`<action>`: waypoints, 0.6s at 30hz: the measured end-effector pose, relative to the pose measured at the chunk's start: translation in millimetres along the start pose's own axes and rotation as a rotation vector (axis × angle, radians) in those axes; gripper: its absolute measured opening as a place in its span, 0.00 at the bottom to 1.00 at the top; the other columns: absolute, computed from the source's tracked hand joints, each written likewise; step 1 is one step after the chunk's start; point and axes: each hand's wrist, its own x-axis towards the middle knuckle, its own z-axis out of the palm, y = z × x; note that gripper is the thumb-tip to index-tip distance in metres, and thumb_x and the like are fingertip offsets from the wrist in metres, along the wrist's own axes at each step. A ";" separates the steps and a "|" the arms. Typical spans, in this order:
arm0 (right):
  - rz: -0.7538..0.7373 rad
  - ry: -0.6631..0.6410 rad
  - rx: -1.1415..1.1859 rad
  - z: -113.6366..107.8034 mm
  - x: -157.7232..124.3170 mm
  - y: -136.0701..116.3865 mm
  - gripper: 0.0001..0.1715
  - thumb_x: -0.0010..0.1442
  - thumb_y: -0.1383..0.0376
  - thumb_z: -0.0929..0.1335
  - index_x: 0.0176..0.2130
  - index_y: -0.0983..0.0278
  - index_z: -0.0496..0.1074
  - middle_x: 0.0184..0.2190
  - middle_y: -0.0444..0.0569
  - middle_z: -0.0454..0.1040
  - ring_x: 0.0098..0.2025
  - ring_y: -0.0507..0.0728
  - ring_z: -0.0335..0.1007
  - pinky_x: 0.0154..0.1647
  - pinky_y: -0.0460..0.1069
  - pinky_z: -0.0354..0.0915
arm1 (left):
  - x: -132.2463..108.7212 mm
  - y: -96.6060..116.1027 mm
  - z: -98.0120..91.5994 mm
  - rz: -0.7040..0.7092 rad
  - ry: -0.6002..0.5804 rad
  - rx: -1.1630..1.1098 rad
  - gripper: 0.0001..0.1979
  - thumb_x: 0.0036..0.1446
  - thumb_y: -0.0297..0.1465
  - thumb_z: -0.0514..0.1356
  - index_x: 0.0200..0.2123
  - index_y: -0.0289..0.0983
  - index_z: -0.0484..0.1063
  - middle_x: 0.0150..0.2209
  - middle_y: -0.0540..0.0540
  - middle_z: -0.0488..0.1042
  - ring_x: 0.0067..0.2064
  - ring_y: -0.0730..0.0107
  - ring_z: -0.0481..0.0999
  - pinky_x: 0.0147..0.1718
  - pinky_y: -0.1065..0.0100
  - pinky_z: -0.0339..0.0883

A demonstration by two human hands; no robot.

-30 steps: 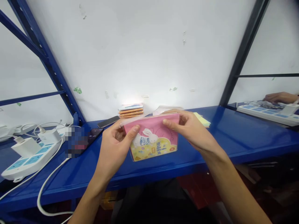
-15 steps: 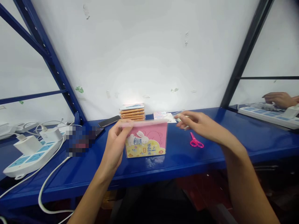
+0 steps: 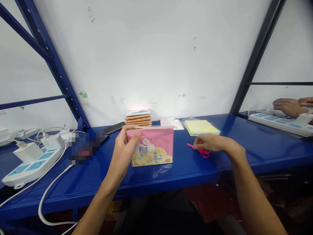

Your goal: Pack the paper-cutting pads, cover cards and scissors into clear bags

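Note:
My left hand (image 3: 125, 146) grips the upper left side of a pink and yellow paper pack (image 3: 156, 147) in clear plastic, thumb across its front. A white rabbit and printed characters show on it. The pack stands upright with its lower edge at the blue table. To the right, my right hand (image 3: 212, 142) has its fingers closed on small pink scissors (image 3: 205, 154). The scissors' tip points left and their finger loops show below the hand. Behind this hand lie yellow paper sheets (image 3: 199, 126) on a clear plastic wrapper.
A stack of orange-edged packs (image 3: 138, 119) stands against the wall, with a black phone (image 3: 113, 127) beside it. Printed cards (image 3: 171, 123) lie behind the pack. Power strips (image 3: 36, 164) with cables occupy the left. Another person's hands (image 3: 288, 107) are at the far right by a second strip.
My right hand has come down toward me and taken hold of the scissors, whose tip has swung left. The pack's raised plastic flap now tips back. The yellow sheets have come into view.

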 end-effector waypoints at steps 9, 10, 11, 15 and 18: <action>-0.247 0.361 0.236 -10.9 -27.7 -40.0 0.25 0.71 0.43 0.60 0.40 0.60 0.71 0.29 0.47 0.78 0.30 0.57 0.74 0.35 0.52 0.67 | -2.2 2.1 3.2 -0.002 -0.029 -0.011 0.13 0.60 0.32 0.64 0.48 0.42 0.73 0.44 0.50 0.76 0.44 0.66 0.76 0.46 0.66 0.69; -0.263 0.447 0.265 -13.5 -35.4 -47.7 0.25 0.70 0.43 0.61 0.42 0.59 0.72 0.28 0.46 0.78 0.29 0.56 0.73 0.34 0.52 0.66 | -3.0 3.1 4.1 -0.005 -0.025 -0.017 0.13 0.60 0.32 0.64 0.48 0.42 0.73 0.44 0.50 0.76 0.44 0.66 0.76 0.46 0.67 0.69; -0.282 0.531 0.282 -15.6 -43.9 -56.0 0.24 0.70 0.42 0.63 0.44 0.58 0.73 0.28 0.45 0.78 0.28 0.56 0.73 0.32 0.51 0.66 | -4.0 4.3 5.0 -0.009 -0.023 -0.020 0.13 0.59 0.32 0.64 0.48 0.42 0.72 0.45 0.50 0.76 0.44 0.66 0.76 0.45 0.68 0.69; -0.438 0.658 0.343 -16.6 -75.7 -87.7 0.18 0.70 0.47 0.66 0.49 0.55 0.77 0.32 0.44 0.80 0.30 0.54 0.74 0.29 0.49 0.66 | -8.8 8.8 8.4 -0.027 -0.036 -0.005 0.13 0.60 0.33 0.63 0.49 0.42 0.71 0.44 0.50 0.77 0.44 0.65 0.77 0.44 0.66 0.69; -0.589 0.587 0.279 -10.3 -87.4 -104.0 0.13 0.71 0.53 0.68 0.51 0.51 0.78 0.44 0.43 0.82 0.40 0.55 0.77 0.37 0.48 0.69 | -11.7 9.9 11.1 0.005 -0.030 0.062 0.12 0.61 0.33 0.62 0.49 0.42 0.71 0.47 0.49 0.76 0.49 0.62 0.76 0.48 0.64 0.68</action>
